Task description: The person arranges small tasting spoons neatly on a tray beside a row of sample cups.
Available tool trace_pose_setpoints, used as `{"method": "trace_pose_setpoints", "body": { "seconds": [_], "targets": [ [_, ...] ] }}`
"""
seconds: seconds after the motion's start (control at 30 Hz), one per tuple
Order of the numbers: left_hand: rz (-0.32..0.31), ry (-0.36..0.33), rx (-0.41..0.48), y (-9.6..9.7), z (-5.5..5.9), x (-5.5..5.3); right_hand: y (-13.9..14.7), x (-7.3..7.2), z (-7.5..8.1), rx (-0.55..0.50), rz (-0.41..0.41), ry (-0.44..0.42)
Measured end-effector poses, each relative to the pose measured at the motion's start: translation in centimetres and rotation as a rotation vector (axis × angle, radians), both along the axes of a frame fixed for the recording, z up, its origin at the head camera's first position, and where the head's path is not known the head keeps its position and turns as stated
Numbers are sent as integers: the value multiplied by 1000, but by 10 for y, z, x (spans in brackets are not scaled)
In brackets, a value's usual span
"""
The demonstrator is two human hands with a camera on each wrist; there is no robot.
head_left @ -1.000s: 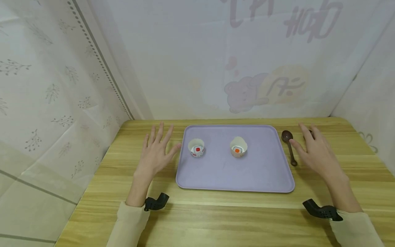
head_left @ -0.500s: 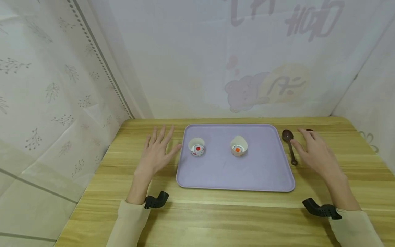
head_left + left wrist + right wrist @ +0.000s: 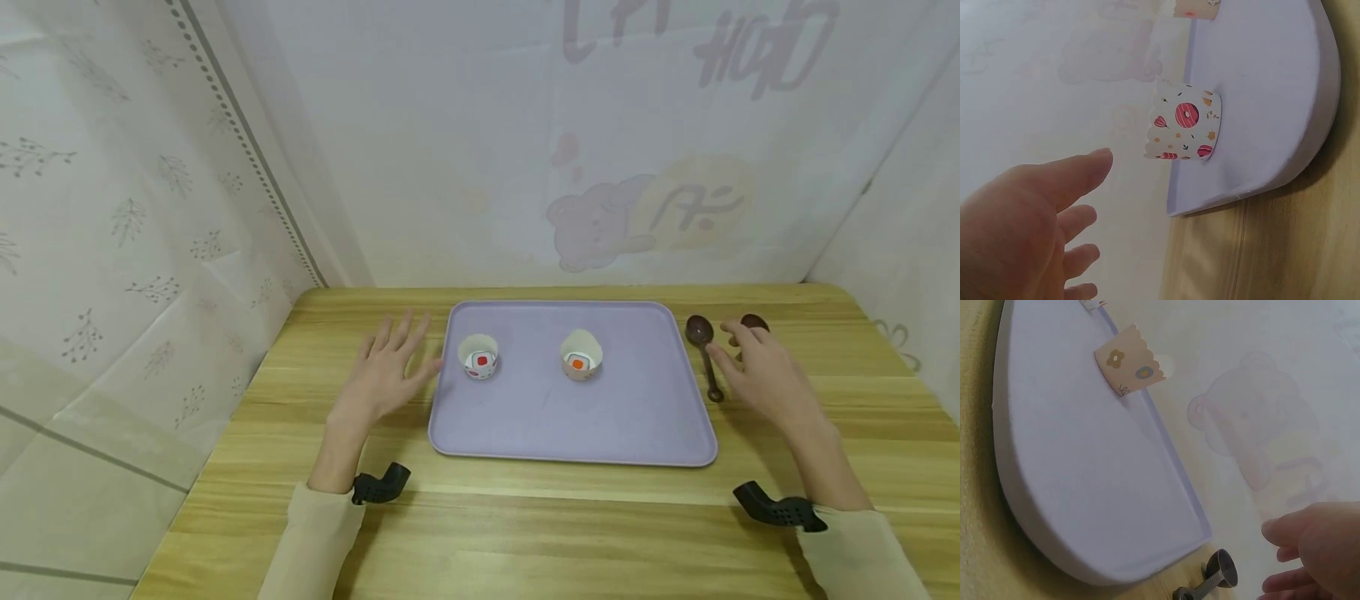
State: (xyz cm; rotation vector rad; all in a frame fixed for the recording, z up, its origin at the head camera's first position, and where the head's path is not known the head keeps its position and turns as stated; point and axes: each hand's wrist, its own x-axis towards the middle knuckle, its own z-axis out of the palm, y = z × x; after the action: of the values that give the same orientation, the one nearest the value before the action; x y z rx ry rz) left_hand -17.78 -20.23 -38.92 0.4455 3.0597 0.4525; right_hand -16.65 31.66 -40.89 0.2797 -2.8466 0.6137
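My left hand (image 3: 381,375) hovers left of the tray with fingers spread, holding nothing. My right hand (image 3: 768,379) is over two dark brown spoons at the tray's right, its fingers loosely bent and nothing in them. The nearer-to-tray spoon (image 3: 700,331) lies with its bowl toward the back; the other spoon (image 3: 754,322) is mostly hidden under the right hand. On the lilac tray (image 3: 525,425) stand two paper baking cups. The left cup (image 3: 1186,122) is white with red doughnut prints and has a red-marked piece inside. The right cup (image 3: 1127,360) is beige with flower prints and has an orange-marked piece inside.
The wooden table (image 3: 525,533) runs up to a pale printed curtain (image 3: 450,167) at the back. Another curtain with twig prints (image 3: 150,250) hangs at the left. Black wrist cameras (image 3: 381,483) sit on both forearms.
My right hand's fingers have bent and drawn back slightly, so more of the far right spoon's bowl shows. The left hand's fingers have drooped a little. Tray and cups stay put.
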Motion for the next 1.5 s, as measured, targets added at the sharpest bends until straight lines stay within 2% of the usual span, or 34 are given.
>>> {"method": "trace_pose_setpoints", "body": {
  "seconds": [0.53,0.8,1.0,1.5],
  "targets": [
    [-43,7,19,-2,-10,-4,3,-4,-11,-12,34,-9],
    [-80,-6,27,-1,-13,-4,1,-5,-12,-17,19,-64],
    [-106,-34,23,-1,-15,-5,1,-5,-14,-22,14,-103],
    [-115,-97,33,-2,-18,-6,5,-8,-19,-21,0,-173]
  ]
}}
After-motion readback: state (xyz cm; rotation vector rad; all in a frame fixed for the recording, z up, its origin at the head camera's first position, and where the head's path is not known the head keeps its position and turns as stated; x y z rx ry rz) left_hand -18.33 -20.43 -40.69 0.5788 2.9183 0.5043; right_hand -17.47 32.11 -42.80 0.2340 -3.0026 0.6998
